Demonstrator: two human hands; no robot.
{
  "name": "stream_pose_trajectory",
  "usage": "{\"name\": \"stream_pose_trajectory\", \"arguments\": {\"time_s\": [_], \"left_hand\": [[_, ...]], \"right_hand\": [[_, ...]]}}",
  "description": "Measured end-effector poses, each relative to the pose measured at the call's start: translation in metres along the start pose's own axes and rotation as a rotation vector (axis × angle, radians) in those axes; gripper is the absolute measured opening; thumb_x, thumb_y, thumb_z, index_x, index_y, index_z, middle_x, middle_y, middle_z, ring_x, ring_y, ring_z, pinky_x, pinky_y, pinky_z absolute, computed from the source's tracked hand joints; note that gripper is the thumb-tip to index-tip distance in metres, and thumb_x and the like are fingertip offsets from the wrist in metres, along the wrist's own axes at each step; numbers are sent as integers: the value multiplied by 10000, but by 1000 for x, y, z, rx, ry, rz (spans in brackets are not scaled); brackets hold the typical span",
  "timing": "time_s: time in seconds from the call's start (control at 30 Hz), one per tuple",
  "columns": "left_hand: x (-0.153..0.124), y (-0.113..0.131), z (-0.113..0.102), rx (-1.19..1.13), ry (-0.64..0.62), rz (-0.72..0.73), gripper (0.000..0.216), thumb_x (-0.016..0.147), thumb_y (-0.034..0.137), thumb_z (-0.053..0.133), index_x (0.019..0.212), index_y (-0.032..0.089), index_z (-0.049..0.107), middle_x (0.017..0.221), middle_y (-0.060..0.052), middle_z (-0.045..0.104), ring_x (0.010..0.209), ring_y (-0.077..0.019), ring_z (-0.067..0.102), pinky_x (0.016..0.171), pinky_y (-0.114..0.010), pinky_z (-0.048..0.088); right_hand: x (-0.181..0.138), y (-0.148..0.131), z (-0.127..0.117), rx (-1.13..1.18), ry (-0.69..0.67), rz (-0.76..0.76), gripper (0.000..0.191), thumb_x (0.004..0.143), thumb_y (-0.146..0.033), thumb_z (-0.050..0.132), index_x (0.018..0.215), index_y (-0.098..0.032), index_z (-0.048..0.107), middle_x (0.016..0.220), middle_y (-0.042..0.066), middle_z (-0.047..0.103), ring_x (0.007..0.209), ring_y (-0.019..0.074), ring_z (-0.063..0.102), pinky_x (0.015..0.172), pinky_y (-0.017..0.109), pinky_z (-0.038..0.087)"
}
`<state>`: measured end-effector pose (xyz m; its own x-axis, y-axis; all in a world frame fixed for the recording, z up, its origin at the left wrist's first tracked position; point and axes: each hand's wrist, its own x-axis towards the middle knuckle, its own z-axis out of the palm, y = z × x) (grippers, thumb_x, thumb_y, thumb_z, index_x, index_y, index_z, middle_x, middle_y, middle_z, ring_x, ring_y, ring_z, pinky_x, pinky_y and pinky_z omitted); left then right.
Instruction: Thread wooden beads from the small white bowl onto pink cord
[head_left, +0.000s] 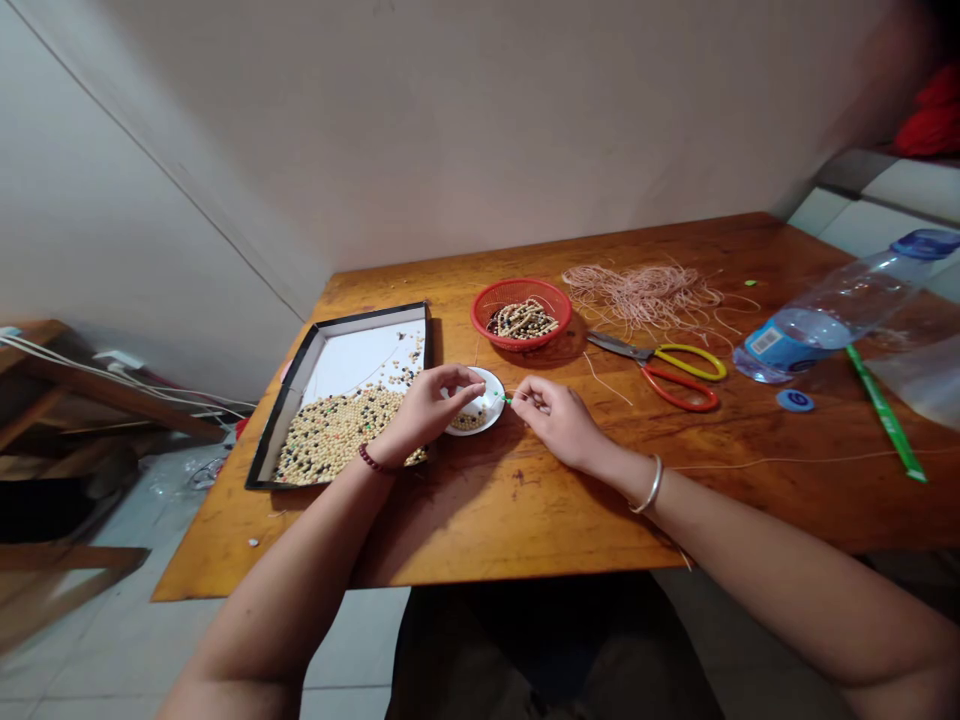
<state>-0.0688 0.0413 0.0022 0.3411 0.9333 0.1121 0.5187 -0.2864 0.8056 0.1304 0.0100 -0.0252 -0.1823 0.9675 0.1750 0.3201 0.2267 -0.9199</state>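
Right hand [551,420], silver bangle [652,484] at the wrist, closed to a tight pinch, thumb and fingertips together on a thin cord [511,397]. Just past those fingertips, a tiny green bead [504,398] on the cord, held clear of the table and close beside the rim of a small white plate [487,402]. Left hand [427,405], dark beaded bracelet [373,460] at the wrist, partly open with fingers loosely curved, hovering over the plate's left edge, fingertips near the green bead but apart from it; any hold between those fingers impossible to tell. Under the left fingers, a small heap of pale beads [469,422] on the plate. Left of the plate, a black-edged tray [270,440] lined with white, full of pale and dark loose beads [337,435]. Farther off on the wooden table [300,540]: a red plastic basket [521,313] of strung beads, a tangle of pale pink cord [641,295], scissors with yellow and orange handles [675,375], a plastic water bottle [825,320] lying on its side, a blue cap [795,400] and a green strip [886,425].
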Motion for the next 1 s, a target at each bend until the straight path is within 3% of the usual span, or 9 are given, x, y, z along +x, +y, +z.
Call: {"name": "stream_pose_trajectory", "arguments": {"time_s": [0.57, 1.0], "left_hand": [[-2, 2, -3, -21, -21, 2, 324, 856, 440, 575, 914, 144, 692, 969, -86, 713, 877, -187, 642, 777, -272, 487], [-3, 0, -4, -70, -61, -27, 351, 852, 463, 565, 912, 140, 688, 934, -80, 711, 819, -180, 638, 725, -254, 490]], "right_hand": [[0, 3, 4, 24, 1, 8, 142, 822, -296, 523, 729, -189, 536, 617, -21, 514, 566, 118, 460, 540, 233, 344], [0, 3, 4, 41, -13, 16, 157, 826, -307, 531, 723, -188, 534, 626, -17, 512, 577, 122, 461, 539, 233, 354]]}}
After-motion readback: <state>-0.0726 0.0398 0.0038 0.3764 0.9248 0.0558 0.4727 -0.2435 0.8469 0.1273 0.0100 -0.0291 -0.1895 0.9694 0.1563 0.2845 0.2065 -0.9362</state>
